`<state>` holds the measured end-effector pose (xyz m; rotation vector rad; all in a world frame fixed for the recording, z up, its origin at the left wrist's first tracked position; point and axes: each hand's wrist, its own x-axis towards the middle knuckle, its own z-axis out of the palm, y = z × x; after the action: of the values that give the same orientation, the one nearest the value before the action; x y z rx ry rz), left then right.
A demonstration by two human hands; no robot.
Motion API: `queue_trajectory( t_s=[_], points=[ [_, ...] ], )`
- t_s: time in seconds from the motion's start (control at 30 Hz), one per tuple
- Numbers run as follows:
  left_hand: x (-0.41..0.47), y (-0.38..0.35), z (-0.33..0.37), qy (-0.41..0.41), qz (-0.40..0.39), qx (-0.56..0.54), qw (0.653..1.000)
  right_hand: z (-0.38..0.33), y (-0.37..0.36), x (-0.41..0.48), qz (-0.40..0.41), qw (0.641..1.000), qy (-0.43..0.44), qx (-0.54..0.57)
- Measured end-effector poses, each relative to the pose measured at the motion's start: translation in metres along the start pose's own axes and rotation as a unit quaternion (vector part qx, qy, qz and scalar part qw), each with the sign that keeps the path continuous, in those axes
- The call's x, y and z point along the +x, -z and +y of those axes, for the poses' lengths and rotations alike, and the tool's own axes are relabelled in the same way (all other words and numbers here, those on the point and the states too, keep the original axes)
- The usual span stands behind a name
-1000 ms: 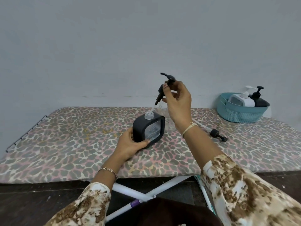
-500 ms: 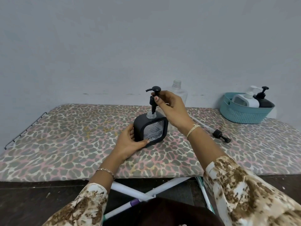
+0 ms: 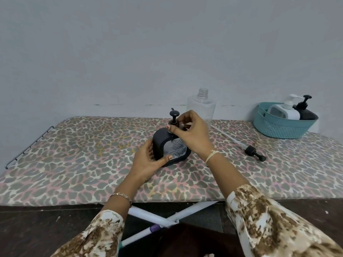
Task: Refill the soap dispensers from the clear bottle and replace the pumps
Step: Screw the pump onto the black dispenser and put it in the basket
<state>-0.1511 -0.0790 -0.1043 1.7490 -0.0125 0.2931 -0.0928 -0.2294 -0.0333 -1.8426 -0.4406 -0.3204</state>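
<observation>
Near the middle of the ironing board [image 3: 74, 154], the left hand [image 3: 148, 160] curls round the near left side of the black dispenser [image 3: 159, 143], thumb across its front, bracing it upright. The pump [image 3: 174, 115] sits in its neck, and the right hand [image 3: 193, 134] pinches the collar with thumb and fingertips. To seat it well, I would keep the body pinned flat, hold the collar square and twist until it stops. Behind stands the clear bottle [image 3: 201, 106], uncapped. A loose pump [image 3: 254, 153] lies further right, near the basket [image 3: 284, 128] in the far right corner. Half a second ago the collar sat above the neck; now it is down.
</observation>
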Motion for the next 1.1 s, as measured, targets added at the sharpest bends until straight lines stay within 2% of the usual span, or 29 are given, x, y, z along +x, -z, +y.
queue_trajectory(
  t_s=[0.13,0.23,0.3,0.47,0.63,0.83,1.03,1.1],
  points=[
    [0.001,0.0,-0.002,0.003,-0.002,-0.009,1.0,0.003,-0.009,-0.009,-0.052,0.998,0.016,-0.03],
    [0.001,0.001,-0.003,0.0,-0.001,-0.01,1.0,0.009,-0.015,-0.018,-0.028,0.992,0.075,-0.097],
    [0.002,0.001,-0.004,-0.001,-0.002,-0.011,1.0,0.009,-0.018,-0.021,0.002,0.99,0.079,-0.116],
    [0.003,0.001,-0.008,0.0,-0.002,-0.005,1.0,0.005,-0.019,-0.015,0.079,0.992,0.037,-0.096],
    [0.004,0.002,-0.009,0.002,-0.004,-0.001,1.0,0.005,-0.02,-0.022,0.005,0.993,0.071,-0.092],
    [0.004,0.001,-0.009,0.002,-0.001,-0.001,1.0,0.004,-0.017,-0.018,0.062,0.996,0.014,-0.063],
    [0.004,0.001,-0.008,-0.001,-0.002,-0.001,1.0,0.004,-0.016,-0.026,0.003,0.999,0.02,-0.042],
    [0.005,0.001,-0.01,0.0,-0.003,0.003,1.0,0.004,-0.015,-0.026,0.021,0.998,0.028,-0.054]
  ],
)
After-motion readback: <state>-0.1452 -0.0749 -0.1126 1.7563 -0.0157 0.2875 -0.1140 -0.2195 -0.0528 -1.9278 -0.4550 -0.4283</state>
